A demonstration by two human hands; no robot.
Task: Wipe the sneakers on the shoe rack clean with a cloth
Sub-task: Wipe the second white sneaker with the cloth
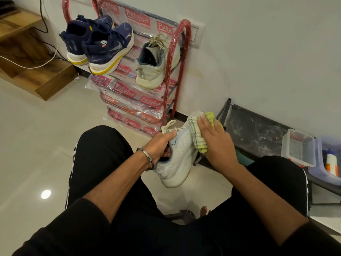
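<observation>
White sneaker (177, 159) held in the air between your knees, toe pointing toward the wall, heel toward you. Your left hand (158, 146) grips it at the collar — fingers tucked inside the opening, thumb over the laces. Your right hand (215, 143) presses a yellow-green cloth (201, 133) against the toe side, fingers lying flat over the fabric, thumb wrapped under the cloth. Behind — red shoe rack (177, 58) still in printed plastic wrap, against the wall; its top shelf carries the matching white sneaker (155, 63) and a navy pair (99, 43) with yellow-edged soles. Clear plastic container (299, 146) on a low dark rack at right.
</observation>
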